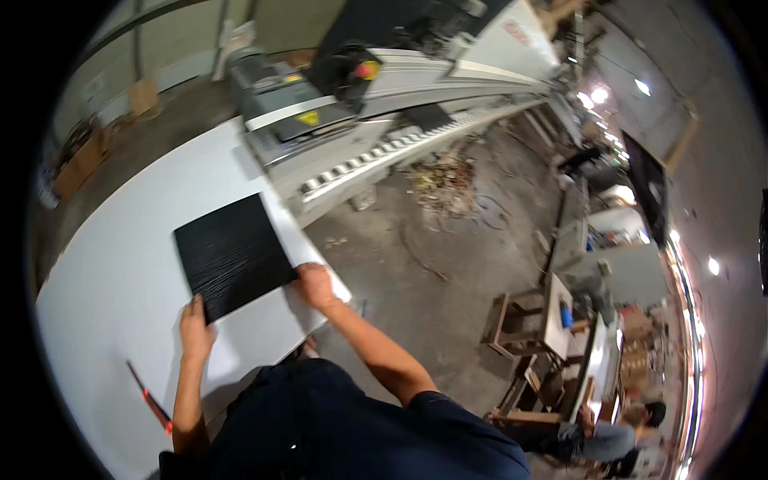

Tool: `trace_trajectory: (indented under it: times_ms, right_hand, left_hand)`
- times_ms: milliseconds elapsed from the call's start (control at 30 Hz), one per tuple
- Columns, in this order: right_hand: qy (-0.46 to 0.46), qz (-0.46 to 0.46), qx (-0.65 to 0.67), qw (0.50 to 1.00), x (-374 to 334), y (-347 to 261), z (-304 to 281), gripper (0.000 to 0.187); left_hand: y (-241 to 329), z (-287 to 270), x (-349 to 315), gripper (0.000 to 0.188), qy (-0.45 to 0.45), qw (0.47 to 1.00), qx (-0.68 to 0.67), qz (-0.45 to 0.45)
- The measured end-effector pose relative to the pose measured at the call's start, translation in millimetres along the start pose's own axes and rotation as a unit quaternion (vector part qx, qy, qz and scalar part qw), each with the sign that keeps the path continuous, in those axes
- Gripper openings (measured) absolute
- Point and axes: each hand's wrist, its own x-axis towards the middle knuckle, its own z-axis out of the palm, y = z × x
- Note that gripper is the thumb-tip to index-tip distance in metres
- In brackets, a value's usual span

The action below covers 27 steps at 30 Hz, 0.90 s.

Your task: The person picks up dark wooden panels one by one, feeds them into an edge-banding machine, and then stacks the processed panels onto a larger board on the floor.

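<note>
A square black panel with a wrinkled, glossy sheen lies on, or just over, a white table. My left hand is closed on its near left corner, fingers along the edge. At the near right corner, my right hand grips the panel, its fingertips partly hidden. Left of my left forearm, a thin tool with a red handle and dark blade rests on the table.
Beyond the table stands a long machine with a toothed rail, a red-and-yellow button and another dark panel on it. Scraps litter the floor. Wooden benches stand at right; a person works lower right.
</note>
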Motion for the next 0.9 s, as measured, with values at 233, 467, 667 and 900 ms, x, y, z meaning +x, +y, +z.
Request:
trace_trajectory:
  times_ms: [233,467,667,900]
  right_hand:
    - [0.002,0.009,-0.007,1.0,-4,-3,-14,0.026]
    - [0.005,-0.007,0.013,1.0,-9,-5,-11,0.024]
    - [-0.018,-0.004,0.006,1.0,-9,2,-3,0.026]
    - [0.133,0.001,0.083,0.988,-36,10,-16,0.044]
  left_hand:
    - [3,2,5,0.069,-0.056,0.997,0.031,-0.043]
    - [-4,-1,-2,0.071,-0.064,0.997,0.032,-0.028]
    - [-7,3,-3,0.066,-0.041,0.999,0.022,-0.004]
    - [10,-29,-7,0.066,-0.004,1.0,0.009,0.01]
